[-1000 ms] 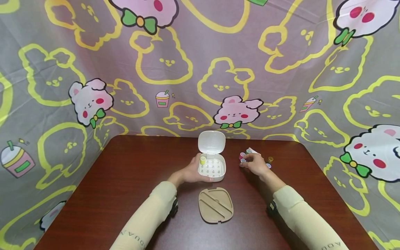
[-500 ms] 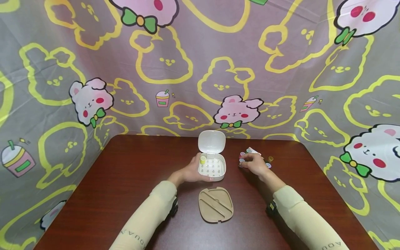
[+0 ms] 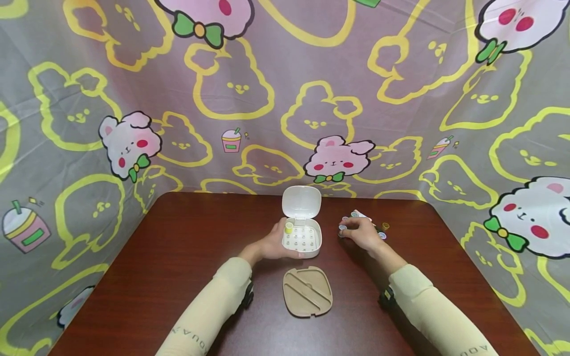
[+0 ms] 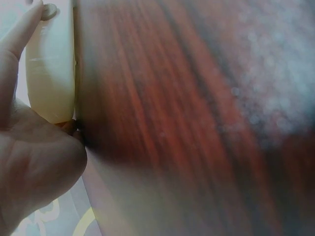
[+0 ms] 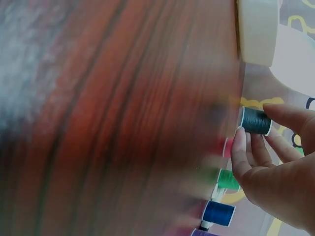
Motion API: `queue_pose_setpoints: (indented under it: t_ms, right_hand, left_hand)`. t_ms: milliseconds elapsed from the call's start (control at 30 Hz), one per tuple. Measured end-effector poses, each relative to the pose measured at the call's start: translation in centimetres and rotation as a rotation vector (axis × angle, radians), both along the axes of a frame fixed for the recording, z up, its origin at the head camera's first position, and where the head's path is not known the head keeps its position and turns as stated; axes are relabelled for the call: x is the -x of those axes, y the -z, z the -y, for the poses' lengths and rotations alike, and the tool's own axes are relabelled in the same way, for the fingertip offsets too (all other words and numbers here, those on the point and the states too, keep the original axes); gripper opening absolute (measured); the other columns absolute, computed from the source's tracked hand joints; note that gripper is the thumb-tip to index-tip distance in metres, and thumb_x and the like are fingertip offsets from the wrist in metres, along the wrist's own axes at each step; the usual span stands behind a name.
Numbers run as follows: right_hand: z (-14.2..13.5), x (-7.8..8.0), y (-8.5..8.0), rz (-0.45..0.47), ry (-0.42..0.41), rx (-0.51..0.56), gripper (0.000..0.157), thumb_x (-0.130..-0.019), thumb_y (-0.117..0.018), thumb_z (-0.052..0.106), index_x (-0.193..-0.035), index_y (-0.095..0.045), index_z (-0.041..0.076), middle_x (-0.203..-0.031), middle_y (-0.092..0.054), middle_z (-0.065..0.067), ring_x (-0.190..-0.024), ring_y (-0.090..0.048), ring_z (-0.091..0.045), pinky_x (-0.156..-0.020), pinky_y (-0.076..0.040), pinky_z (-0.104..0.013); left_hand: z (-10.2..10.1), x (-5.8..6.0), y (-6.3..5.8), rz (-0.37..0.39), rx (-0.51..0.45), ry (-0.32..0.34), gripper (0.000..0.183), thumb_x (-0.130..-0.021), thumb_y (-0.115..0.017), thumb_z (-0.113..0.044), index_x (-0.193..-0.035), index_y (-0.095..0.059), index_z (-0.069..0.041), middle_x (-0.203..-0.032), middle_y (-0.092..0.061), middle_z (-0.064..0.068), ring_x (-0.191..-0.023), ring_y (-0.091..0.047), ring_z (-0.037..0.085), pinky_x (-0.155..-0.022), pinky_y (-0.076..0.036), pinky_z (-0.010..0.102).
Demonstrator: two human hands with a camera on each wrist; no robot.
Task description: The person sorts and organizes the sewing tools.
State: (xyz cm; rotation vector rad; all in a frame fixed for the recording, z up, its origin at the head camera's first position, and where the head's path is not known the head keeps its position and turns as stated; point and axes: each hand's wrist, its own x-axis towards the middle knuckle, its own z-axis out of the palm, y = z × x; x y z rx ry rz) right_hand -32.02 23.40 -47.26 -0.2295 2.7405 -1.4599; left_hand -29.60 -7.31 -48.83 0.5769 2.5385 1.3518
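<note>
A white storage box point(image 3: 318, 245) stands on the table with its lid point(image 3: 302, 201) raised at the back. Rows of small pegs cover its floor, and a yellow thread spool point(image 3: 289, 228) sits in the back left corner. My left hand point(image 3: 272, 244) grips the box from the left, thumb along the front wall. To the box's right, my right hand point(image 3: 366, 234) pinches a dark thread spool point(image 5: 256, 121) between thumb and fingertips. Close by it in the right wrist view are a pink spool point(image 5: 227, 147), a green spool point(image 5: 228, 180) and a blue spool point(image 5: 219, 213).
In front of the box lies a beige divided tray point(image 3: 307, 292). An olive-yellow spool point(image 3: 385, 226) and a white flat piece point(image 3: 363, 215) lie behind and beside the right hand. Patterned curtain point(image 3: 258, 133) hangs around the table point(image 3: 191, 222).
My right hand has shifted slightly left with the dark spool, away from the other spools. The left hand and the box have stayed in place.
</note>
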Motion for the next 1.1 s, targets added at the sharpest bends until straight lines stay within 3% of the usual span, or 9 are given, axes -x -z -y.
queue_pose_setpoints:
  t_ms: [167, 333, 467, 1100]
  right_hand:
    - [0.4, -0.2, -0.3, -0.031, -0.013, -0.001, 0.025, -0.090, -0.074, 0.004, -0.112, -0.072, -0.006, -0.125, -0.067, -0.022, -0.123, -0.058, -0.035, -0.092, -0.046, -0.035]
    - [0.8, -0.4, -0.5, -0.050, -0.026, 0.008, 0.023, -0.089, -0.075, 0.003, -0.110, -0.073, -0.005, -0.114, -0.070, -0.017, -0.107, -0.060, -0.029, -0.085, -0.046, -0.032]
    - [1.2, -0.7, -0.6, -0.057, -0.033, 0.008, 0.026, -0.088, -0.075, 0.004, -0.111, -0.072, -0.006, -0.108, -0.072, -0.014, -0.099, -0.060, -0.024, -0.080, -0.045, -0.030]
    - [2.1, -1.0, -1.1, -0.029, -0.037, 0.047, 0.025, -0.090, -0.075, 0.004, -0.113, -0.072, -0.006, -0.104, -0.073, -0.015, -0.091, -0.063, -0.020, -0.077, -0.050, -0.029]
  left_hand:
    - [0.0, 0.2, 0.4, 0.018, -0.003, -0.003, 0.110, -0.068, -0.094, -0.035, -0.149, -0.024, -0.008, -0.134, -0.040, 0.016, -0.121, -0.041, 0.025, -0.104, -0.036, 0.040]
    - [0.0, 0.5, 0.8, 0.028, 0.011, -0.007, 0.112, -0.068, -0.094, -0.036, -0.150, -0.023, -0.010, -0.135, -0.039, 0.015, -0.121, -0.040, 0.024, -0.105, -0.035, 0.040]
    - [0.0, 0.0, 0.3, 0.011, 0.011, 0.002, 0.111, -0.069, -0.093, -0.036, -0.149, -0.023, -0.008, -0.135, -0.039, 0.017, -0.122, -0.040, 0.026, -0.104, -0.036, 0.040]
    - [0.0, 0.7, 1.0, 0.006, 0.005, -0.002, 0.112, -0.066, -0.095, -0.036, -0.149, -0.024, -0.010, -0.134, -0.040, 0.015, -0.120, -0.041, 0.025, -0.105, -0.036, 0.041]
